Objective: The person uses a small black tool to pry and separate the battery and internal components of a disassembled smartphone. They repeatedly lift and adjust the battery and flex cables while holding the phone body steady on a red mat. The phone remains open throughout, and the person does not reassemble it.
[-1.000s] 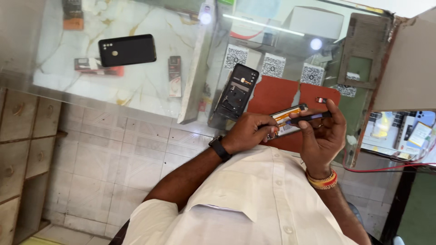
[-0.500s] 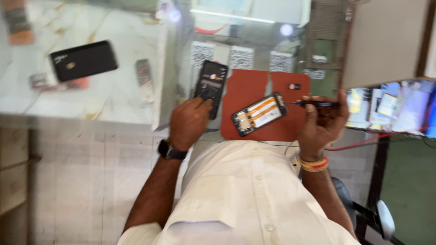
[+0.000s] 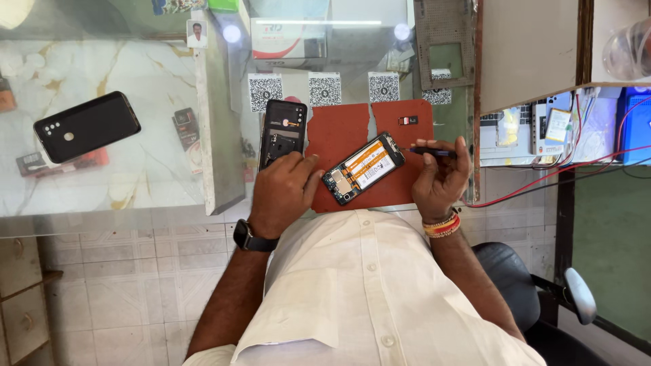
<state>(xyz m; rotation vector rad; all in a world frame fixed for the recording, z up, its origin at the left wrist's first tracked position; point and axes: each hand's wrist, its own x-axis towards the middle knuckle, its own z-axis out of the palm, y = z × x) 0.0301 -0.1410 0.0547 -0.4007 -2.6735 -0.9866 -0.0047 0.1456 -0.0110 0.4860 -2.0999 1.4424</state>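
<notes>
Red mat (image 3: 339, 139), opened phone (image 3: 363, 168), right hand (image 3: 439, 177) holding screwdriver (image 3: 430, 152)

Three square black-and-white code labels (image 3: 325, 89) are lying along the glass counter's (image 3: 135, 169) far edge, below a white-and-red cardboard box (image 3: 288, 38).

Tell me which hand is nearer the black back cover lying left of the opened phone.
Left. The left hand rests right at the back cover's lower end; the right hand, holding a dark tool, sits beyond the opened phone.

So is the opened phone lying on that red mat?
Yes, the opened phone lies flat on the red mat, its circuit board and battery showing.
</notes>
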